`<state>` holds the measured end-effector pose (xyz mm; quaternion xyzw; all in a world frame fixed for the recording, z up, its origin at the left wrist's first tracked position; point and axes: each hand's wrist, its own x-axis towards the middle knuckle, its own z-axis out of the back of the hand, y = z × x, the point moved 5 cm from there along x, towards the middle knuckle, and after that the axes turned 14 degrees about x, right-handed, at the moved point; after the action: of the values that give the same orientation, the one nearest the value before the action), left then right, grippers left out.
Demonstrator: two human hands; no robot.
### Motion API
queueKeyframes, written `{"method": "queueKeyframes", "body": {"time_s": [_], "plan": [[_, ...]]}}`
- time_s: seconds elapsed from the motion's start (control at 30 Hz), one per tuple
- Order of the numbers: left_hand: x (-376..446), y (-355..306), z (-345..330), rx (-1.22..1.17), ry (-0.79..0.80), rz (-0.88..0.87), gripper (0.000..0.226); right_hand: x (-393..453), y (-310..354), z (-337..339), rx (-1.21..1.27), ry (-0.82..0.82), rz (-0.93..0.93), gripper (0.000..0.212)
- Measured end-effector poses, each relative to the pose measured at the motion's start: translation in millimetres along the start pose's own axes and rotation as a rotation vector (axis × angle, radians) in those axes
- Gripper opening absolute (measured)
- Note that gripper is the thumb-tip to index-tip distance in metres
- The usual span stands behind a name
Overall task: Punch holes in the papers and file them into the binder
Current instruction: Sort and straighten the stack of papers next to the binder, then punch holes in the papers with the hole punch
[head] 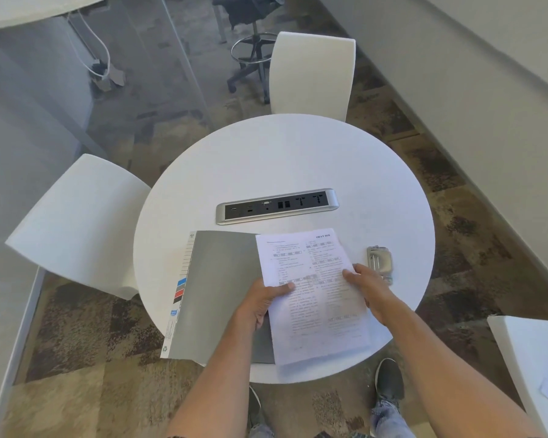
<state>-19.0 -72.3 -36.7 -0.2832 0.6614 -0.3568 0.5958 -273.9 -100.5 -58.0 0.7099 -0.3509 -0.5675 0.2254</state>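
Observation:
A stack of printed white papers (314, 295) is held over the near part of the round table. My left hand (263, 298) grips its left edge, thumb on top. My right hand (370, 286) grips its right edge. Under and to the left of the papers lies a grey binder (219, 295) with a white index strip and coloured tabs along its left side. A metal hole punch (380, 262) sits on the table just beyond my right hand.
The round white table (282, 159) has a power and data socket strip (277, 206) set in its middle. White chairs stand at the far side (312, 74) and at the left (76, 226). Another white surface with papers (538, 358) is at the right.

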Motion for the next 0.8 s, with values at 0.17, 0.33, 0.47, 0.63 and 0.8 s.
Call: {"method": "queueKeyframes", "body": {"time_s": [0.17,0.33,0.47,0.63,0.8], "plan": [[10,10,2,0.075,-0.214,0.076,0.038,4,-15,11,-0.02,-0.109,0.058,0.015],[12,36,8,0.231,-0.353,0.186,0.019,7,-24,18,-0.177,-0.226,0.112,0.016],[11,39,4,0.393,-0.431,0.183,0.014,5,-19,18,-0.463,-0.36,0.192,0.022],[12,34,-3,0.532,-0.484,0.19,0.013,-4,10,40,-0.474,-0.642,0.421,0.013],[15,28,-6,0.577,-0.554,0.21,0.021,-2,30,67,-0.456,-0.816,0.433,0.042]]}}
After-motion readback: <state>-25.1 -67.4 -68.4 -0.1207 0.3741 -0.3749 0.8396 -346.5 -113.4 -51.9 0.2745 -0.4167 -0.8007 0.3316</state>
